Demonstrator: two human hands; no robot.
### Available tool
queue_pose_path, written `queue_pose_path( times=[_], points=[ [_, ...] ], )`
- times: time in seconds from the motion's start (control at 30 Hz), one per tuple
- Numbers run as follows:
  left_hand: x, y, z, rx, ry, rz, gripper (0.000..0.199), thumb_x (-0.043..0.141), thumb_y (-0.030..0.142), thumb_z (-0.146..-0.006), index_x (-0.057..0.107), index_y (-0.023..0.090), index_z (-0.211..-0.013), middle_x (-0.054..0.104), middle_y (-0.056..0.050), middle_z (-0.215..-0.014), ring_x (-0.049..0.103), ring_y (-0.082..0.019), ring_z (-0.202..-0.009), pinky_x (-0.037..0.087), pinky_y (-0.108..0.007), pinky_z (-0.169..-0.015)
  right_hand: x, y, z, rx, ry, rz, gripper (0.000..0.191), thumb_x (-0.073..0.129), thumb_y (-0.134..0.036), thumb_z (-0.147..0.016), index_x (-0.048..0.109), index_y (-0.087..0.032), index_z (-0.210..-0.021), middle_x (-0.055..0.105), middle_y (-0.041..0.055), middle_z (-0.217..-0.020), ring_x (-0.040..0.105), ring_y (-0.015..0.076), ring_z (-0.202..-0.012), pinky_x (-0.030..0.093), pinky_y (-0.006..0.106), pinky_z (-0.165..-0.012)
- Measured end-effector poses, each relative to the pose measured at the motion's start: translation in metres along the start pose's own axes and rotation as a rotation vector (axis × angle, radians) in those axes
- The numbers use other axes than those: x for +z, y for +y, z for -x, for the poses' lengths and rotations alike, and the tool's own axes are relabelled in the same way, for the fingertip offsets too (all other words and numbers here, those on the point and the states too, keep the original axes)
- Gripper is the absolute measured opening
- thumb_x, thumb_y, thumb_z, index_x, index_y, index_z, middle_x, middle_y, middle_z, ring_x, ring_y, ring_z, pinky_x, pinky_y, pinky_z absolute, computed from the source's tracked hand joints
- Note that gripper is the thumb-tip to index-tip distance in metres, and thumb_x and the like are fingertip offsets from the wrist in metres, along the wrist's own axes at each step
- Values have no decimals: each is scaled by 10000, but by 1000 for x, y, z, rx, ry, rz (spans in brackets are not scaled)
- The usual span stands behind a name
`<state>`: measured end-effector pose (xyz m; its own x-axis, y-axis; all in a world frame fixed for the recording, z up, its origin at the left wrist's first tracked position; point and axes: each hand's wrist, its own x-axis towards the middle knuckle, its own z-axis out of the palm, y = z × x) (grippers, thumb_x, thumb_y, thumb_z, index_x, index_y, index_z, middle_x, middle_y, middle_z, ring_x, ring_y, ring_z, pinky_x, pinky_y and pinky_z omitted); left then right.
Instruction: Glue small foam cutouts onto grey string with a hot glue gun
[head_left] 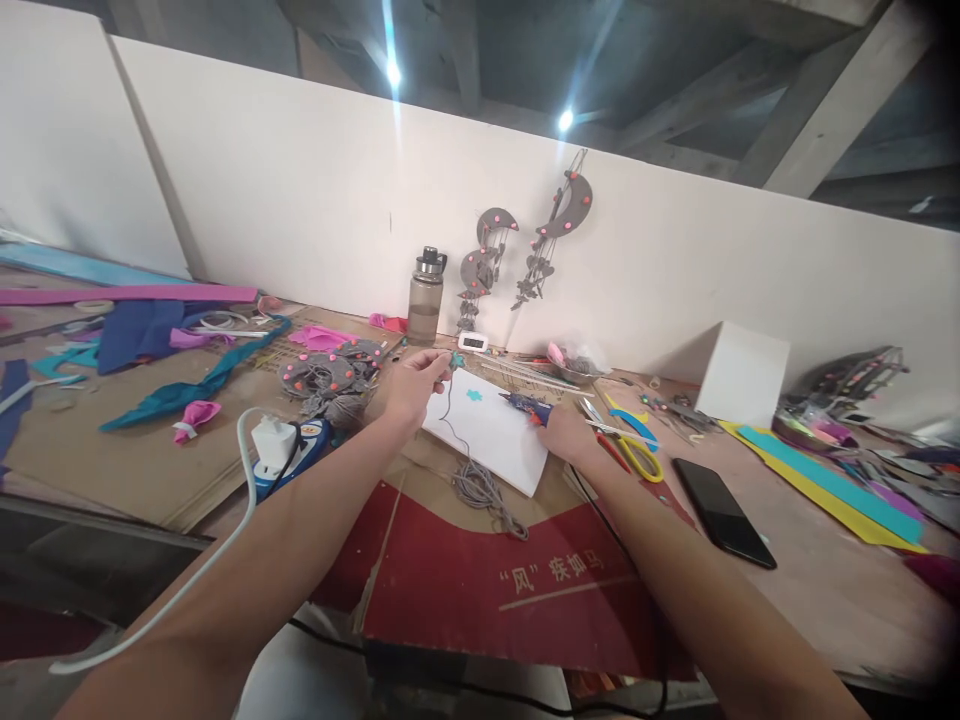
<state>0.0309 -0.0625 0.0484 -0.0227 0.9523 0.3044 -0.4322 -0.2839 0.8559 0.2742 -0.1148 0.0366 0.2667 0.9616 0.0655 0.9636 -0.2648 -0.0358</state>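
Note:
My left hand (420, 385) pinches a small teal flower-shaped cutout (457, 360) between thumb and fingers. Grey yarn (450, 405) hangs from it and runs down to a loose grey coil (480, 488). A second teal flower cutout (474, 396) lies on a white sheet (491, 435) below. My right hand (566, 435) is wrapped round a blue glue gun (531, 408), its nozzle pointing left over the sheet's right side. A white glue stick (621, 432) sticks out behind it, and a black cord trails below my wrist.
Yellow-handled scissors (641, 458) and a black phone (724, 512) lie to the right. A water bottle (425, 300) stands by the wall near a small white digital display (473, 342). Grey moon-shaped hangings (574, 205) lean there. At left are a power strip (300, 460) and paper scraps.

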Motion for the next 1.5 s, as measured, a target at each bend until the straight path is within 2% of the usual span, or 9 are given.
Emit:
queue_pose_path(
  times=[0.1, 0.3, 0.47, 0.6, 0.73, 0.93, 1.03, 1.23, 1.5],
  points=[
    [0, -1, 1, -24, -8, 23, 235, 752, 343, -639, 662, 135, -702, 565, -1, -616, 497, -75, -556, 331, -194, -469, 6, 5, -2, 34, 27, -36, 441, 464, -340, -830, 537, -16, -1121, 637, 249, -1050, 626, 328, -992, 462, 390, -813],
    [1, -6, 2, -100, 20, 49, 254, 781, 324, -593, 666, 124, -700, 619, -26, -674, 536, -86, -578, 382, -213, -515, -4, 11, 3, 5, 347, -383, 354, 484, -237, -754, 535, -87, -1070, 640, 178, -1000, 613, 286, -980, 459, 366, -840],
    [0, -11, 4, -180, 35, 75, 298, 806, 331, -563, 678, 129, -740, 632, -26, -691, 559, -92, -595, 417, -224, -553, -15, -5, 24, -106, 250, -961, 271, 478, -263, -759, 479, -185, -1019, 602, 41, -870, 633, 179, -676, 508, 316, -628],
    [0, -12, 5, -249, 50, 58, 309, 808, 336, -569, 675, 139, -767, 640, -20, -715, 575, -89, -612, 411, -212, -548, -16, -26, 46, -306, 153, -1253, 312, 509, -297, -796, 439, -203, -1086, 619, 28, -914, 608, 129, -631, 517, 289, -590],
    [2, -12, 7, -271, 41, 100, 293, 806, 308, -577, 663, 135, -765, 631, -8, -691, 579, -81, -606, 422, -204, -555, -20, -36, 62, -384, 112, -1197, 370, 507, -288, -822, 435, -203, -1174, 644, 40, -947, 570, 115, -616, 478, 265, -548],
    [10, -10, 14, -285, 1, 152, 248, 789, 269, -608, 650, 117, -746, 632, -19, -668, 595, -87, -619, 463, -208, -600, -18, -34, 64, -385, 195, -991, 359, 484, -293, -841, 462, -185, -1183, 647, 57, -922, 575, 140, -658, 477, 304, -643],
    [13, -8, 17, -281, -16, 157, 228, 782, 258, -622, 648, 113, -736, 639, -30, -673, 611, -101, -639, 482, -227, -633, -15, -33, 63, -371, 223, -937, 443, 485, -309, -843, 421, -187, -1264, 650, 70, -954, 598, 172, -725, 487, 331, -688],
    [18, -7, 21, -266, -24, 132, 233, 794, 251, -608, 658, 110, -733, 648, -40, -691, 638, -128, -667, 503, -270, -677, -20, -35, 67, -438, 298, -848, 448, 452, -294, -873, 389, -190, -1304, 598, 101, -1174, 573, 225, -1028, 442, 381, -904],
    [17, -10, 21, -219, -28, 116, 262, 806, 288, -593, 675, 118, -742, 660, -37, -701, 639, -127, -669, 508, -284, -699, -22, -38, 71, -413, 308, -816, 400, 446, -295, -879, 409, -165, -1255, 597, 122, -1180, 571, 244, -1044, 434, 385, -910]
  ],
)
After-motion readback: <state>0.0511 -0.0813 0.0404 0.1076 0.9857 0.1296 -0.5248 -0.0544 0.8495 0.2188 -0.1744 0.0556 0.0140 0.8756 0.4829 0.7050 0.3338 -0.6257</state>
